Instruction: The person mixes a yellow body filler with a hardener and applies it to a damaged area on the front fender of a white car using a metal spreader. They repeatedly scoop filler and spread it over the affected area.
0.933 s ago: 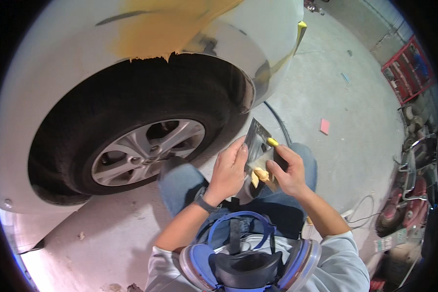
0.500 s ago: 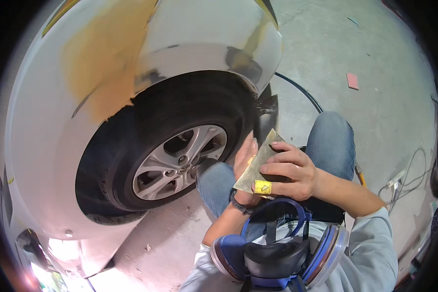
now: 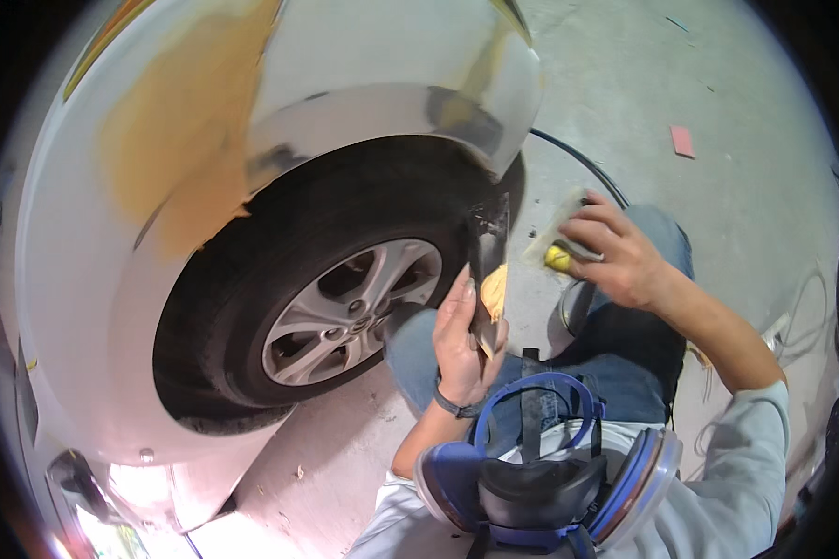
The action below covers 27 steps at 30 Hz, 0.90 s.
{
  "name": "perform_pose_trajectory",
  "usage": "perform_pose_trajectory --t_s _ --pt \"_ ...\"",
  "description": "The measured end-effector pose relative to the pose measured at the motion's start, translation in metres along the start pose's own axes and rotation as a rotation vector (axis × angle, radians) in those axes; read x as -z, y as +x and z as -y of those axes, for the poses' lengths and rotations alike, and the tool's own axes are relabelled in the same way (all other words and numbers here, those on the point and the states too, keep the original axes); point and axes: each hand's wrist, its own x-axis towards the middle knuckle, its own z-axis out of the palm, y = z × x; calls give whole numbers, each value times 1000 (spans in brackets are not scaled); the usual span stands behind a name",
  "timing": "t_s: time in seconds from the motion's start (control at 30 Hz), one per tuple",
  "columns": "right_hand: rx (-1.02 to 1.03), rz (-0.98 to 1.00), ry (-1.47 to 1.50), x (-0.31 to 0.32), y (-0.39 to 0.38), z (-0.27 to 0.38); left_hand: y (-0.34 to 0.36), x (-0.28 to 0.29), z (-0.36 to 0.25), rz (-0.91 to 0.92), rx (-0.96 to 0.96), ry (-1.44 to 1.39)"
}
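My left hand grips a dark, flat mixing board by its lower end, held upright and seen nearly edge-on. A lump of yellow filler sits on the board's right face. Right of the board and apart from it, my right hand is closed on a pale, flat filler spreader, blurred by motion. A bright yellow patch shows at its lower fingers; I cannot tell whether it belongs to the hand or the spreader. Beyond the wheel, orange-yellow filler covers part of the white car fender.
Below my chest hangs a blue and black respirator. My bent knees are close to the tyre. A black hose runs behind the fender. A pink pad lies on the concrete floor, with a grey cable at the right.
My right hand and the spreader have moved right, away from the board. The board has turned nearly edge-on, and the yellow filler on it has come into view.
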Motion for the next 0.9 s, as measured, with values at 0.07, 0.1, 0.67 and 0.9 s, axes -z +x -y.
perform_pose_trajectory --t_s 0.07,0.1,0.67,0.9 --pt "-214 -5 9 3 18 -4 -1 15 0 -101 -48 -67" --pt "-306 -47 -3 6 32 -4 4 24 4 -136 -50 -81" --pt "6 -331 -128 -13 245 53 43 109 64 -44 -52 -178" --pt "40 -314 -121 -19 248 56 37 100 54 -163 4 -186"
